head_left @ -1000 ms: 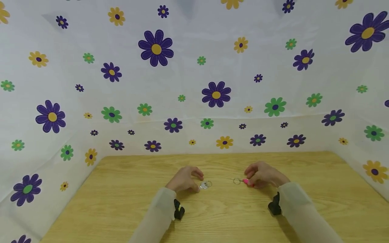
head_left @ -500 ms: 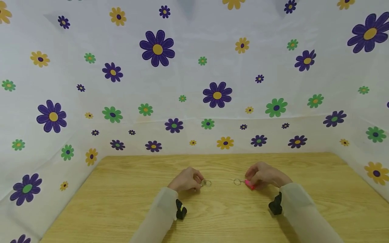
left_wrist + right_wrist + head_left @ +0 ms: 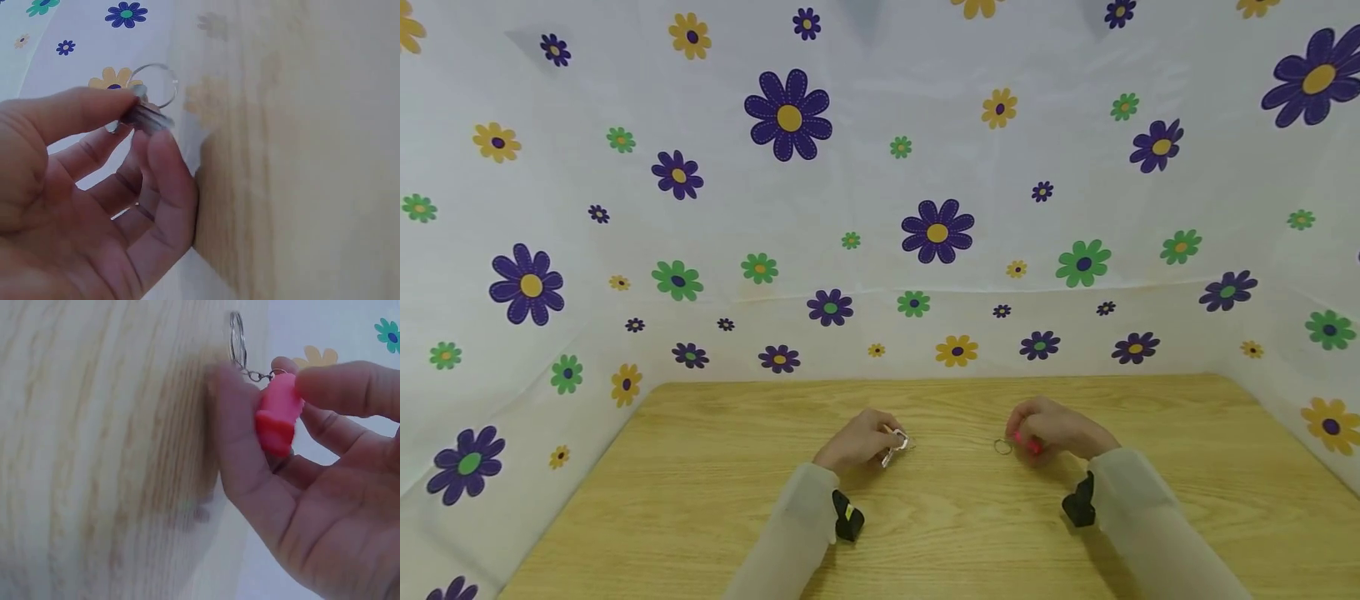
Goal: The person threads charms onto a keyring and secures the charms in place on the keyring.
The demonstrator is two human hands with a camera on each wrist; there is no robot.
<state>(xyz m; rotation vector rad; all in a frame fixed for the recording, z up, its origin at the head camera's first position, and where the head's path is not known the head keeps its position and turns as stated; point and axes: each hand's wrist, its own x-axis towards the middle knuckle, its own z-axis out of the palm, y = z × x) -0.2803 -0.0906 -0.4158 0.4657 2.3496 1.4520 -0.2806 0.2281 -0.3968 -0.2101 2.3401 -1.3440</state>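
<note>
In the head view my left hand (image 3: pixel 861 437) pinches a silver keychain (image 3: pixel 898 442) between thumb and fingers, just above the table. Its metal piece (image 3: pixel 147 119) is blurred in the left wrist view, with a thin split ring (image 3: pixel 175 81) beyond the fingertips. Across from it, my right hand (image 3: pixel 1056 429) grips a keychain with a small pink and red figure (image 3: pixel 276 419). A short chain (image 3: pixel 255 376) links that figure to a ring (image 3: pixel 235 340) standing out past the fingers. Part of the pink figure is hidden by the fingers.
A wooden table (image 3: pixel 955 525) lies under both hands. White cloth with printed flowers (image 3: pixel 880 192) closes off the back and both sides. Dark wrist-worn cameras (image 3: pixel 848 517) hang below the sleeves.
The left fingers have closed on the silver keychain and tilted it up off the table. The right hand has turned and slightly raised the pink keychain; its ring has shifted right.
</note>
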